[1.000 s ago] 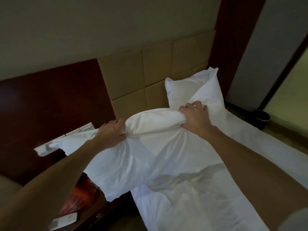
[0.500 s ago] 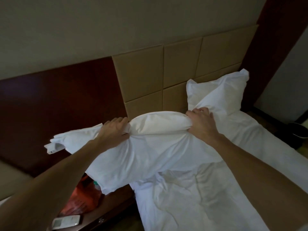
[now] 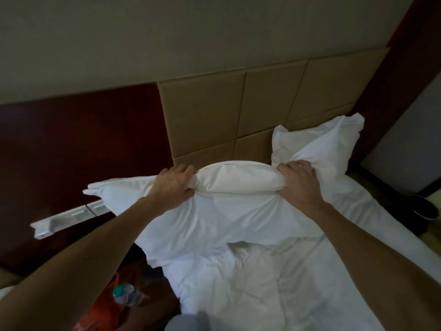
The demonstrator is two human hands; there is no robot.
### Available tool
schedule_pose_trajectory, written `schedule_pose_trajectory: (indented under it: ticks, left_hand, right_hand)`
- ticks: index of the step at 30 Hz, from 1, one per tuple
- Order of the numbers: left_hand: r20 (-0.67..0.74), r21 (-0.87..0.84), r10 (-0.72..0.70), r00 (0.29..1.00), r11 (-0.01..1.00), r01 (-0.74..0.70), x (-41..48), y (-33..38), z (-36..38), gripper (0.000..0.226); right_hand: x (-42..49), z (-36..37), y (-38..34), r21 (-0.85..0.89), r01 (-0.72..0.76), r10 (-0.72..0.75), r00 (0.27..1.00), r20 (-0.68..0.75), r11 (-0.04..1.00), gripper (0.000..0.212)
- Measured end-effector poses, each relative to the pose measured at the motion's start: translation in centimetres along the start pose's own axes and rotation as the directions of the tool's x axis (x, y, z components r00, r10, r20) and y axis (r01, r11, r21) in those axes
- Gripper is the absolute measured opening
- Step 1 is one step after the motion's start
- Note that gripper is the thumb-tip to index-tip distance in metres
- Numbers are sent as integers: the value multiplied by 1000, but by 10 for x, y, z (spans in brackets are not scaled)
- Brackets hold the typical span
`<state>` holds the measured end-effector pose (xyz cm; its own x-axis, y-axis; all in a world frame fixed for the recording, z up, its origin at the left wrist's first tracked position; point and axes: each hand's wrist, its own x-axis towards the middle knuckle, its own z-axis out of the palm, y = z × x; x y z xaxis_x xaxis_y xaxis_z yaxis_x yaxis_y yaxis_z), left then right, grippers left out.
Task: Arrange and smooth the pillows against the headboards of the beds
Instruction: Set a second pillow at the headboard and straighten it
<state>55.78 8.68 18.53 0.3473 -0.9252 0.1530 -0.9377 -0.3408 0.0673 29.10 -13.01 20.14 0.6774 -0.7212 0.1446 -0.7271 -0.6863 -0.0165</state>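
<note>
The bed [image 3: 298, 290] fills the lower right, its white sheet rumpled below the held pillow. Behind the bed stands the tan padded headboard [image 3: 207, 115], with a dark wood wall panel [image 3: 78, 144] to the headboard's left.

A white pillow [image 3: 214, 218] is lifted in front of the headboard, its top edge just below the lowest tan squares and its left corner reaching out past the headboard over the dark panel. A second pillow [image 3: 317, 144] leans upright against the headboard's right end, its lower edge on the bed.

The left hand [image 3: 174, 185] is clenched on a bunched fold at the top edge of the held pillow, near the headboard's left border. The right hand [image 3: 298, 182] is clamped on the same top edge further along, touching the foot of the second pillow.

A white switch strip [image 3: 69, 217] sits on the dark panel, left of the headboard. Below the held pillow's left side lie a clear bottle with a green cap [image 3: 126, 295] and an orange bag [image 3: 95, 316]. A dark bin [image 3: 424, 209] stands beyond the bed's right edge.
</note>
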Motion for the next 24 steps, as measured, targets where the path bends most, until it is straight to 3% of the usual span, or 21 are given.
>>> schedule_pose_trajectory:
  ticks: [9,17,24]
  left_hand:
    - [37,12,-102,994,995,102,54,-19,36,45]
    - [123,82,-283,951,958,275,128,-41,82,51]
    - [136,113,-316,939,946,303,175,-49,96,46]
  right_hand:
    - [84,29,4,25,59,-60,996,65,998,50]
    - [204,112,12,117,165,-177,979,100,979,41]
    - [249,155,33,79,235,-235,972,-2,969,38]
